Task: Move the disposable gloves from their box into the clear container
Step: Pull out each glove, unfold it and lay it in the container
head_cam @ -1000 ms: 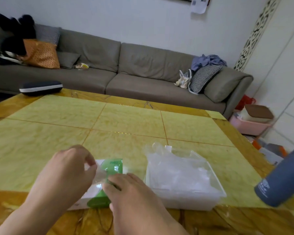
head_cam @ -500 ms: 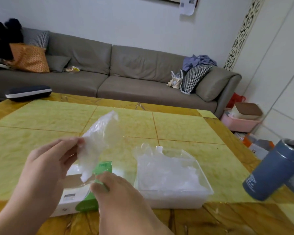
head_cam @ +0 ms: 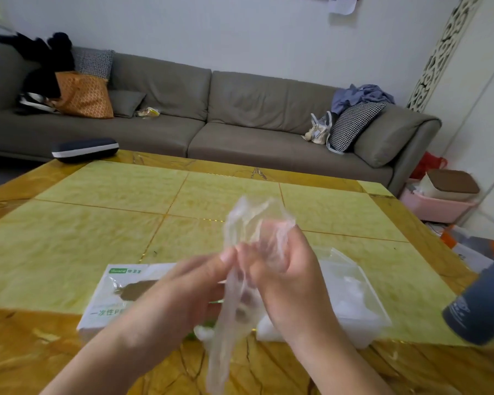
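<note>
While the long grey fabric sofa (head_cam: 200, 118) fills the far side of the room, the yellow-green tiled table with its amber marble border (head_cam: 97, 229) spreads out right under me. On it, at my left, lies the flat white cardboard glove box with green lettering (head_cam: 111, 295), its torn top opening showing dark. Just to its right sits the clear rectangular plastic container (head_cam: 362, 303), with crumpled clear gloves already inside it. A dark blue cylindrical tumbler (head_cam: 482, 306) shows at the right edge, tilted in my view. My left hand (head_cam: 183, 295) and my right hand (head_cam: 285, 277) meet above the gap between box and container, and both pinch one thin transparent plastic glove (head_cam: 240, 280): my fingertips are closed on the film, which bunches up above my right hand's fingers and hangs down between my wrists towards the table's near edge.
</note>
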A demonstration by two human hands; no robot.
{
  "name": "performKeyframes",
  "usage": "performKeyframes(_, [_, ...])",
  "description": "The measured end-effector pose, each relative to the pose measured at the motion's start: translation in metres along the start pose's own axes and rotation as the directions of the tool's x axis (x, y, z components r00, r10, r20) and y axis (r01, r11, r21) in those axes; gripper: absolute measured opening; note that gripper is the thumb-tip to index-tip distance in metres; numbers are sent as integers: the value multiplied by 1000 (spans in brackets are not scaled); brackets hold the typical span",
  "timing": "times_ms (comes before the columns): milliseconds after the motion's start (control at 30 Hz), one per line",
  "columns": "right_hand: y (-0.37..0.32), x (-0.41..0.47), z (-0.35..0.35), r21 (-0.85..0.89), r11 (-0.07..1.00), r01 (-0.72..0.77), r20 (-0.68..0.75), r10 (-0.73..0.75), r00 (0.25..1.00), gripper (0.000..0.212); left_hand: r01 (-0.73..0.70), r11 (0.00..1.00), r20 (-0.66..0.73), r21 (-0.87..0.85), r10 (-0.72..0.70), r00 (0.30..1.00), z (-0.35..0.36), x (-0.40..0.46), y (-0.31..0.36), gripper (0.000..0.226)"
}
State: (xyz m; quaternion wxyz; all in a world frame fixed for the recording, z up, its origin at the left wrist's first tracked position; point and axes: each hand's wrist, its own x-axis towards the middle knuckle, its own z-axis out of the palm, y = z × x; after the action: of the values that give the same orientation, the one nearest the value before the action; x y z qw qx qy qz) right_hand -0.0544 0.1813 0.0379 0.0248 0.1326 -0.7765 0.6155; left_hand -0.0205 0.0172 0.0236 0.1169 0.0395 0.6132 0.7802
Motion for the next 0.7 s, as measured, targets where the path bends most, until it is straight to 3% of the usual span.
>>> performKeyframes(67, [0,1,-2,-18,1000,-23,-47,22,999,15,-74,956,5,285,76,997,14,-9,2,56])
performKeyframes(133, [0,1,-4,-41,999,-31,-61,29,998,14,-137,908,-115,395,197,974,27,-11,5,39])
performKeyframes(267, [-1,9,-16,-7,998,-70,-43,69,997,17,-111,970,-415,216,194,889,24,-2,0,43])
performKeyframes(433, [6,19,-35,80,995,-53,-133,64,989,13,-99,946,-422,307,229,877,26,-1,-8,41])
performKeyframes(700, [13,30,-60,23,999,-36,-87,38,995,19,-55,939,-455,340,216,864,27,3,-14,35])
